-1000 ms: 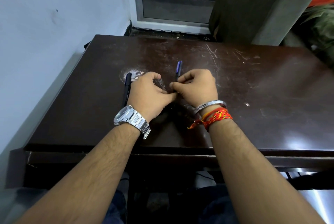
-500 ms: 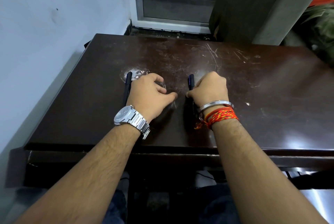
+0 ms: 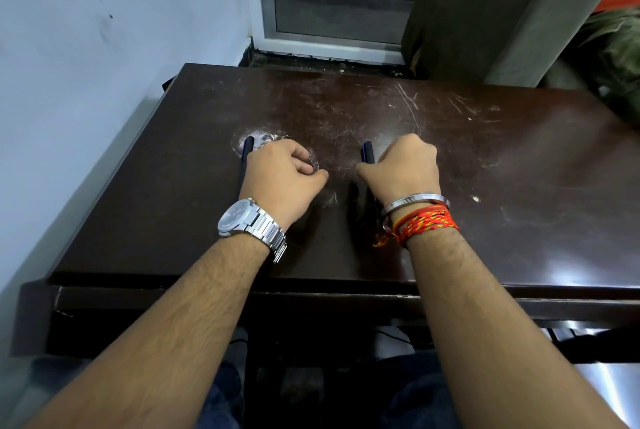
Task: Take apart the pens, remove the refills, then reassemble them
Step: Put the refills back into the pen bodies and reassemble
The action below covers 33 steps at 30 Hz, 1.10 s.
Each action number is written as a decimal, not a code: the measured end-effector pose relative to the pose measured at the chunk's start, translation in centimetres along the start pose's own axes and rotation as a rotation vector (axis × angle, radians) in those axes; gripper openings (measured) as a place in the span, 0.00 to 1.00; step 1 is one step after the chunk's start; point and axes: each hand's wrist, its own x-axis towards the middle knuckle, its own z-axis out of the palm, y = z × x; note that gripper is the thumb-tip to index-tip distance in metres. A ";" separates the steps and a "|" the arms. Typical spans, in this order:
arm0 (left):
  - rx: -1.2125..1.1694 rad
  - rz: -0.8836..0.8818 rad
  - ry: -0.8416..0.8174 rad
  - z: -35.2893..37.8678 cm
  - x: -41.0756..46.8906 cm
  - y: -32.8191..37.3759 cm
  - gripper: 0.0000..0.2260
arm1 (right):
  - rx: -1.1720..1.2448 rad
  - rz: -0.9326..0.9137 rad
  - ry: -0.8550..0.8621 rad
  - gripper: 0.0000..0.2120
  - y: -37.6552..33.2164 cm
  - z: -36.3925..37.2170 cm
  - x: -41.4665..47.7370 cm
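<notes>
right hand [image 3: 405, 165] fisted around a dark pen [image 3: 367, 153], left hand [image 3: 282, 174] curled loosely beside another pen [image 3: 246, 155].

both pens lie mid-table [image 3: 519, 158], pointing toward the far edge, well apart. you hold the right pen with knuckles up and wrist low; cannot tell whether your left fingers touch theirs. judgement: steady the barrel on the surface, then twist near the joint, not the tip.

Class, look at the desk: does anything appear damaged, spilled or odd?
Yes. The desk is scratched near its far edge, and a pale worn patch sits beneath the left pen. Nothing is spilled.
</notes>
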 end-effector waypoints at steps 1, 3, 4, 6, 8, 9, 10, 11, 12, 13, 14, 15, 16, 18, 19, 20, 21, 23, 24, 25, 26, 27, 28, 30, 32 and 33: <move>0.007 -0.009 0.011 -0.1 0.1 0.0 0.08 | 0.007 -0.023 0.008 0.14 -0.2 0.1 -0.1; 0.015 -0.034 0.080 -0.9 0.5 -0.2 0.04 | 0.031 -0.081 0.021 0.13 -0.7 0.3 -0.4; 0.020 -0.055 0.137 -1.6 0.9 -0.4 0.04 | 0.048 -0.120 0.030 0.12 -1.0 0.4 -0.6; 0.066 -0.134 0.238 -3.0 1.6 -1.3 0.07 | 0.079 -0.200 0.038 0.11 -1.4 0.6 -0.9; 0.156 -0.241 0.249 -4.2 2.1 -2.2 0.06 | 0.104 -0.247 0.023 0.11 -1.6 1.0 -1.1; 0.193 -0.290 0.224 -4.6 2.3 -2.7 0.03 | 0.111 -0.254 0.015 0.11 -1.7 1.1 -1.2; 0.219 -0.332 0.189 -4.8 2.4 -3.0 0.01 | 0.117 -0.259 0.010 0.10 -1.7 1.3 -1.2; 0.238 -0.360 0.161 -4.8 2.4 -3.2 0.03 | 0.123 -0.265 0.009 0.10 -1.8 1.4 -1.2; 0.253 -0.379 0.135 -4.8 2.5 -3.4 0.04 | 0.125 -0.273 0.009 0.10 -1.8 1.5 -1.2; 0.264 -0.386 0.115 -4.7 2.5 -3.5 0.06 | 0.122 -0.279 0.008 0.09 -1.8 1.5 -1.2; 0.272 -0.392 0.093 -4.5 2.6 -3.5 0.07 | 0.120 -0.283 0.004 0.09 -1.8 1.5 -1.3; 0.278 -0.398 0.072 -4.4 2.6 -3.4 0.07 | 0.125 -0.284 -0.004 0.08 -1.9 1.6 -1.3; 0.287 -0.399 0.052 -4.2 2.7 -3.4 0.07 | 0.134 -0.279 -0.014 0.08 -1.9 1.6 -1.4; 0.314 -0.384 0.023 -3.9 2.6 -3.2 0.05 | 0.158 -0.264 -0.030 0.08 -2.0 1.7 -1.4; 0.319 -0.369 0.024 -3.8 2.5 -3.1 0.05 | 0.172 -0.261 -0.031 0.08 -2.0 1.8 -1.4; 0.312 -0.353 0.037 -3.8 2.4 -3.0 0.04 | 0.187 -0.262 -0.029 0.08 -2.1 1.9 -1.5; 0.291 -0.334 0.067 -3.9 2.3 -2.8 0.04 | 0.210 -0.261 -0.029 0.08 -2.2 1.9 -1.6; 0.212 -0.254 0.141 -3.7 1.9 -1.9 0.06 | 0.301 -0.228 -0.043 0.10 -2.5 2.2 -1.6; 0.155 -0.191 0.151 -3.4 1.6 -1.3 0.07 | 0.374 -0.191 -0.065 0.11 -2.7 2.4 -1.6; 0.092 -0.126 0.129 -3.1 1.3 -0.7 0.06 | 0.462 -0.145 -0.101 0.13 -3.0 2.6 -1.5; 0.041 -0.069 0.083 -2.6 0.9 -0.1 0.05 | 0.564 -0.103 -0.144 0.14 -3.3 2.7 -1.5; 0.019 -0.016 0.024 -2.2 0.6 0.4 0.03 | 0.659 -0.077 -0.174 0.14 -3.5 2.9 -1.4; 0.019 0.034 -0.032 -1.7 0.4 0.7 0.03 | 0.723 -0.078 -0.181 0.14 -3.5 3.1 -1.3; 0.022 0.103 -0.104 -0.8 0.1 0.9 0.03 | 0.778 -0.103 -0.147 0.13 -3.4 3.1 -1.3; -0.021 0.122 -0.127 -0.4 0.2 0.9 0.05 | 0.844 -0.084 -0.146 0.14 -3.2 3.1 -1.2; -0.042 0.134 -0.131 -0.4 0.3 0.8 0.07 | 0.870 -0.078 -0.157 0.14 -3.2 3.1 -1.1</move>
